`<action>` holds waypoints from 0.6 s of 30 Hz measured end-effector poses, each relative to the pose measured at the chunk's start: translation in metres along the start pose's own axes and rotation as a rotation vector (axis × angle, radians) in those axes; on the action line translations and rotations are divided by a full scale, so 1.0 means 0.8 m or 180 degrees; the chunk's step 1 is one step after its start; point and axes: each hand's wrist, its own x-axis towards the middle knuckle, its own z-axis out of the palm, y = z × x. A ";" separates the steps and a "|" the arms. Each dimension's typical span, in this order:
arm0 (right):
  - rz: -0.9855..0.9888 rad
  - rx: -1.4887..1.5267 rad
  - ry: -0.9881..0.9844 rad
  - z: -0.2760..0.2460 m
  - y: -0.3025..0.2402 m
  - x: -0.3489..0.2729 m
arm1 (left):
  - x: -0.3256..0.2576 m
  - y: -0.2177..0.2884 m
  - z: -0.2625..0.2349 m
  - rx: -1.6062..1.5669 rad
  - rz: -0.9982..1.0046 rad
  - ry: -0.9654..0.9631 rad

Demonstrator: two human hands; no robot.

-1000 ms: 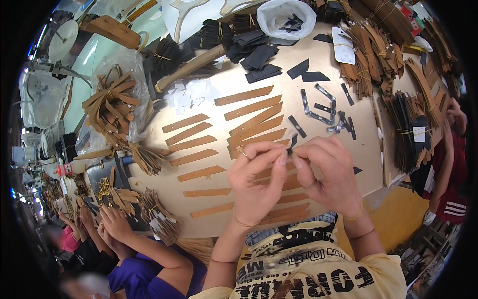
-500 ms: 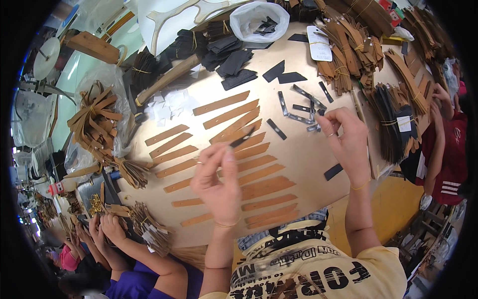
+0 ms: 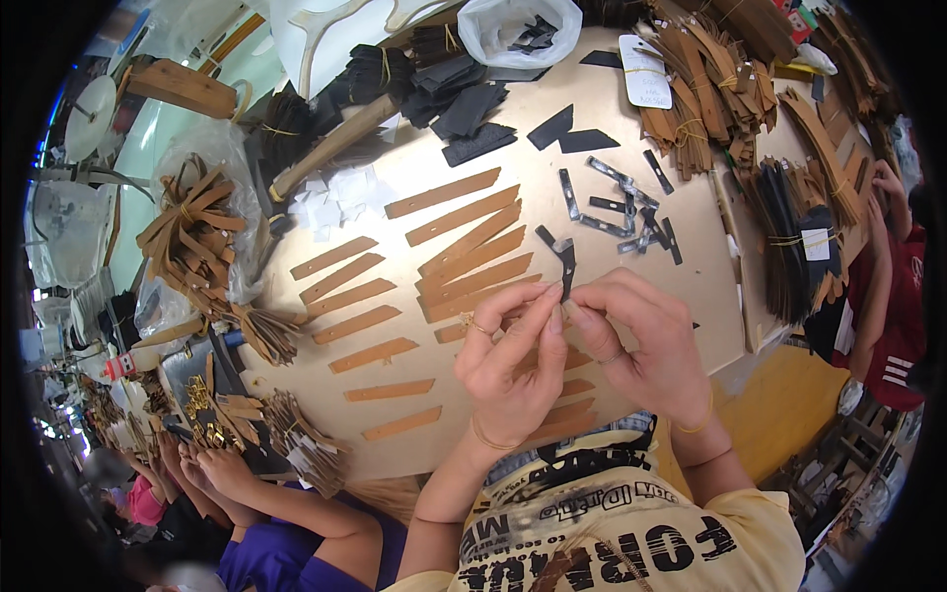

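Both hands, left [image 3: 508, 360] and right [image 3: 641, 345], now meet mid-frame, pinching one dark strip [image 3: 564, 264] over tan strips [image 3: 464, 271], needing careful fingertip alignment next.

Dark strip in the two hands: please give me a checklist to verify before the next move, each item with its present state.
1. Dark strip pinched by both hands: ok.
2. Left hand grip at the strip's lower end: ok.
3. Right hand fingertips meet the left ones: ok.
4. Brown strips lie in rows on the table: ok.
5. More dark strips lie loose above the right hand: ok.
6. Which face of the held strip is up: cannot tell.
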 end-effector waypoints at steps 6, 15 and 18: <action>-0.0021 -0.0170 -0.0086 -0.004 0.002 0.004 | 0.003 0.002 -0.001 0.0246 0.0078 -0.0094; -0.0165 -0.0402 -0.0075 -0.003 0.009 0.009 | 0.018 -0.001 -0.012 -0.0033 -0.0241 -0.0526; -0.0198 -0.0441 -0.0166 -0.003 0.010 0.010 | 0.022 0.000 -0.019 -0.0045 -0.0385 -0.0661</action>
